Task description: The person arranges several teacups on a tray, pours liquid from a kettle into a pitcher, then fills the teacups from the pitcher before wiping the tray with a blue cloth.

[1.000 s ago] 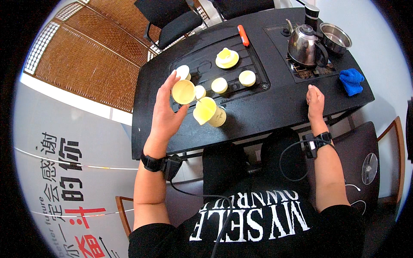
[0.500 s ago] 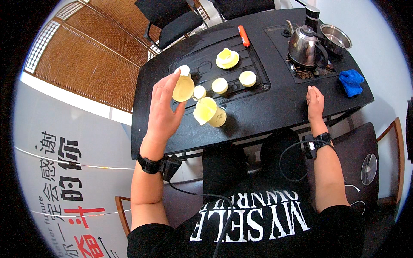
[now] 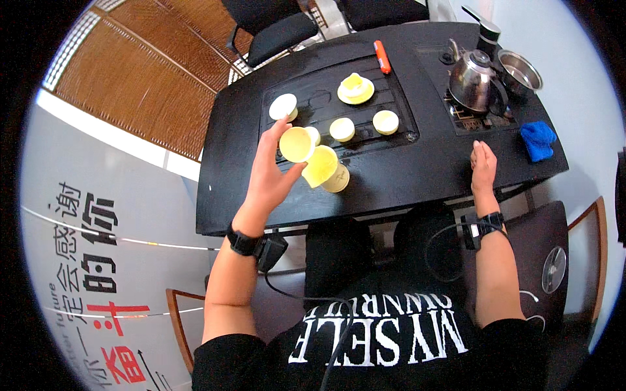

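Note:
My left hand (image 3: 272, 173) grips a pale yellow tea bowl (image 3: 297, 144) by its rim, thumb on one side and fingers on the other. The bowl is tilted, its mouth facing me, close beside the rim of a pale yellow tea pitcher (image 3: 334, 177) on the table. Whether liquid is flowing I cannot tell. A small cup (image 3: 313, 135) is partly hidden behind the bowl. Past my fingertips stands a white cup-like vessel (image 3: 283, 107). My right hand (image 3: 482, 168) is at the table's near edge, fingers loosely curled together with nothing visible in them.
Two small cups (image 3: 342, 130) (image 3: 385, 122) and a yellow piece on a saucer (image 3: 356, 92) sit on the black tea tray (image 3: 306, 98). Behind lies an orange-red stick-shaped item (image 3: 382, 57). Rightward are a steel kettle (image 3: 471, 81), a steel pot (image 3: 520, 72) and a blue cloth (image 3: 538, 141).
My left hand has moved the tea bowl rightward and slightly nearer to me, closer to the pitcher. The white vessel behind it now shows more fully. The whole view has shifted a little.

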Demonstrator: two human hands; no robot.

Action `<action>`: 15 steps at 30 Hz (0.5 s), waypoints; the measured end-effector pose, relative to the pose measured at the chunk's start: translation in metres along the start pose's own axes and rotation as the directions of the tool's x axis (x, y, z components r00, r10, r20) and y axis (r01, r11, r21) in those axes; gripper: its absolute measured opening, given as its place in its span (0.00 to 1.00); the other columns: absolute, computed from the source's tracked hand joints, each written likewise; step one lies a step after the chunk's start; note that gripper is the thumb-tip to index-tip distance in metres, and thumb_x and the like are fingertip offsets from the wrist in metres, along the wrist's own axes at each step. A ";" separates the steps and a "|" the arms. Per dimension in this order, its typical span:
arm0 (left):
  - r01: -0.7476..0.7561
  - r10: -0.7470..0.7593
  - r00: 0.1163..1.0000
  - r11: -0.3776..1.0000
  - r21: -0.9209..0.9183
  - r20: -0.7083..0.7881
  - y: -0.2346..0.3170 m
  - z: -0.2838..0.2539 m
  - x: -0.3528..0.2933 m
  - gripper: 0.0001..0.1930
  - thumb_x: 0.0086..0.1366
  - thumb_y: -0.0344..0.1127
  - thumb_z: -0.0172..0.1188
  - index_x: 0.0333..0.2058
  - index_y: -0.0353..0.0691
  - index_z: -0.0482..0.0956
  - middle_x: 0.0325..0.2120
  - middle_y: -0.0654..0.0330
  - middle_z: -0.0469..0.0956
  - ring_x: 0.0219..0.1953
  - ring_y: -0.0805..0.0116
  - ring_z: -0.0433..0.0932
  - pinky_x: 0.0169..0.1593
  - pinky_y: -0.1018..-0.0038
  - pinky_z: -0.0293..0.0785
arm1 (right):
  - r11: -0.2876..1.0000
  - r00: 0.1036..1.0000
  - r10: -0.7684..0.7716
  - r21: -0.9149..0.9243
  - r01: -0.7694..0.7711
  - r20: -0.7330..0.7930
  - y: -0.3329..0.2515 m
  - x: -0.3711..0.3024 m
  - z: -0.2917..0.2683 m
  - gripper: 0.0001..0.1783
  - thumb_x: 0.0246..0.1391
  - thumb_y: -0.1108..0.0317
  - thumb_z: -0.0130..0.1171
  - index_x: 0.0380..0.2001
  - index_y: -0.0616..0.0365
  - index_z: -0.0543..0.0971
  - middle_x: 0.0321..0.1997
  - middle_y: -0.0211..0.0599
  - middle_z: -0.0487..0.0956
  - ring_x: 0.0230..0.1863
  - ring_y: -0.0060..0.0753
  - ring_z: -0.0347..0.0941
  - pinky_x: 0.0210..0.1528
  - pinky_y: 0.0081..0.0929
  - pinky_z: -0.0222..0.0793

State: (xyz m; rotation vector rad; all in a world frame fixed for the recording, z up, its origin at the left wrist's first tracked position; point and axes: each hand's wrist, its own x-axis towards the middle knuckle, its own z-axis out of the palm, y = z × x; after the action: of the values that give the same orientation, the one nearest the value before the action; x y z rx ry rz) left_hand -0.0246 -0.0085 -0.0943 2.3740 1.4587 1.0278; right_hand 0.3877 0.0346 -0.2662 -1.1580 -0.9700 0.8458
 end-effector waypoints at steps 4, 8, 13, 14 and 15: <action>0.261 -0.320 0.945 0.857 -0.444 -0.063 -0.052 0.009 -0.005 0.46 0.51 0.20 0.65 0.65 0.39 0.48 0.51 0.53 0.68 0.52 0.64 0.71 0.57 0.69 0.67 | 0.999 0.999 0.032 0.018 -0.032 0.003 0.004 0.002 -0.004 0.19 0.62 0.63 0.49 0.17 0.50 0.60 0.17 0.18 0.54 0.19 0.11 0.47 0.21 0.18 0.43; 0.395 -0.603 0.776 0.693 -0.604 -0.185 -0.108 0.010 -0.013 0.44 0.51 0.21 0.65 0.64 0.37 0.49 0.51 0.51 0.68 0.51 0.63 0.72 0.55 0.69 0.70 | 0.999 0.999 0.036 0.008 -0.036 0.009 -0.001 0.000 -0.002 0.19 0.63 0.62 0.49 0.18 0.50 0.61 0.17 0.18 0.55 0.19 0.11 0.48 0.20 0.17 0.43; 0.472 -0.656 0.716 0.707 -0.526 -0.239 -0.175 0.021 -0.040 0.44 0.50 0.18 0.63 0.64 0.39 0.49 0.51 0.52 0.68 0.51 0.63 0.72 0.54 0.68 0.71 | 0.999 0.999 0.042 -0.023 -0.042 -0.010 0.002 0.002 0.000 0.19 0.63 0.61 0.49 0.18 0.49 0.60 0.16 0.18 0.54 0.17 0.11 0.47 0.19 0.18 0.42; 0.470 -0.658 0.715 0.702 -0.535 -0.236 -0.178 0.025 -0.041 0.44 0.50 0.21 0.65 0.64 0.38 0.51 0.50 0.53 0.68 0.50 0.63 0.72 0.54 0.70 0.70 | 0.999 0.999 0.038 -0.017 -0.038 -0.011 0.004 0.003 -0.002 0.19 0.63 0.61 0.49 0.17 0.49 0.60 0.16 0.18 0.54 0.16 0.11 0.47 0.19 0.19 0.42; 0.468 -0.661 0.713 0.697 -0.544 -0.233 -0.180 0.028 -0.041 0.44 0.50 0.23 0.66 0.63 0.37 0.52 0.50 0.53 0.68 0.49 0.64 0.72 0.54 0.71 0.69 | 0.999 0.999 0.034 -0.012 -0.034 -0.013 0.005 0.003 -0.004 0.20 0.63 0.61 0.49 0.17 0.49 0.59 0.15 0.18 0.54 0.16 0.11 0.46 0.19 0.19 0.42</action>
State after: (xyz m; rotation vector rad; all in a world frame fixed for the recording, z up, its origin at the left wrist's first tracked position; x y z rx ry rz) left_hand -0.1484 0.0538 -0.2200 1.2641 1.6981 1.5185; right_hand 0.3920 0.0376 -0.2709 -1.1914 -0.9486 0.8602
